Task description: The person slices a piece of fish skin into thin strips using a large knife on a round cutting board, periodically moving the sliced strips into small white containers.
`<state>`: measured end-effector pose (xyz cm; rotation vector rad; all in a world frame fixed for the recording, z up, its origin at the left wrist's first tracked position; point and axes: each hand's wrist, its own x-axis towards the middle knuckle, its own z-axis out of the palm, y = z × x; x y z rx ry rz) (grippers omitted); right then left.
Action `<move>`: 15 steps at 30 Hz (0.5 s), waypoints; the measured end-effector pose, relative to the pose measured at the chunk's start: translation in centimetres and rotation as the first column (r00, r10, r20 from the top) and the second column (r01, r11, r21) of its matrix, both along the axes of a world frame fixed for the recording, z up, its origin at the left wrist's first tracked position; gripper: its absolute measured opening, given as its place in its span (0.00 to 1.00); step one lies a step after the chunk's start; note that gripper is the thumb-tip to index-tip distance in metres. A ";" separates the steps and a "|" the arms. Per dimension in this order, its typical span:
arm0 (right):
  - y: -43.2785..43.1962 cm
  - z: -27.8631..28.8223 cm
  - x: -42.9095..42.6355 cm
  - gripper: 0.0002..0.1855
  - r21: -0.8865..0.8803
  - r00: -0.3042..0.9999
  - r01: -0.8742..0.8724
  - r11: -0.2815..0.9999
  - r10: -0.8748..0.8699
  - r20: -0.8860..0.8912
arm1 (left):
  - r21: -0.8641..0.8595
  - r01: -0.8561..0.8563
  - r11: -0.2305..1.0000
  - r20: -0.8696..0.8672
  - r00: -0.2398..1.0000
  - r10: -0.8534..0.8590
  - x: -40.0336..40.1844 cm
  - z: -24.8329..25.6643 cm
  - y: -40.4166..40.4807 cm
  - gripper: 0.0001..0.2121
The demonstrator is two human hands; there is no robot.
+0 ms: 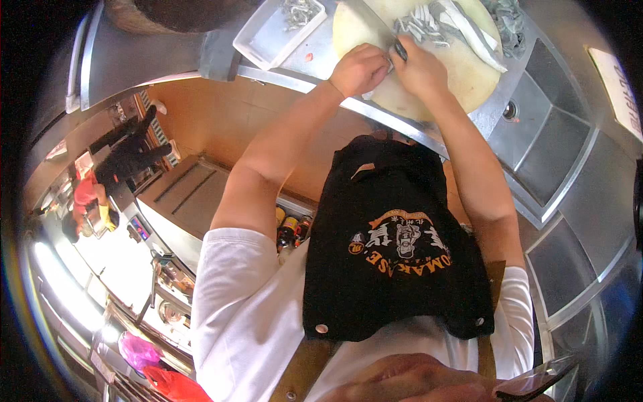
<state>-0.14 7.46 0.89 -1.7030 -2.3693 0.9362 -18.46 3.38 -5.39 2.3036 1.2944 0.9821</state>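
Observation:
My right hand (419,68) grips the dark handle of a knife (369,19) over a round cutting board (454,95). Close beside it, my left hand (361,69) has its fingers curled on a small pale piece, mostly hidden under them. Cut strips (422,25) of grey and white flesh, perhaps fish or squid, lie on the board past my right hand. Longer grey-and-white pieces (474,37) stretch along the board's right side. Left of the board, a white plastic tray (279,47) holds a small heap of similar strips (300,12).
A grey, crumpled heap (507,27) lies right of the board, near a steel sink (547,125) with a drain. A small reddish scrap (309,57) is on the steel counter (321,70). Sauce bottles (288,228) stand low at left; another person (93,193) is farther away.

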 end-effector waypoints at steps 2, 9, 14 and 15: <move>1.1 0.8 -0.6 0.22 0.013 0.999 0.041 0.999 -0.040 -0.015 | -0.012 -0.057 0.998 0.054 0.997 0.058 0.2 0.9 -0.8 0.05; -6.0 1.1 3.3 0.22 -0.096 0.998 -0.060 0.994 0.058 -0.027 | -0.006 -0.093 0.996 0.070 0.993 0.093 -0.2 -0.7 -2.3 0.06; 2.2 -0.7 0.6 0.21 0.205 0.999 0.040 0.978 -0.036 -0.027 | -0.081 -0.172 0.982 -0.044 0.985 0.169 1.6 1.6 -2.4 0.08; 2.5 0.5 0.9 0.21 0.215 0.999 0.039 0.976 -0.031 -0.037 | -0.125 -0.345 0.930 -0.087 0.938 0.336 1.7 1.9 -3.2 0.09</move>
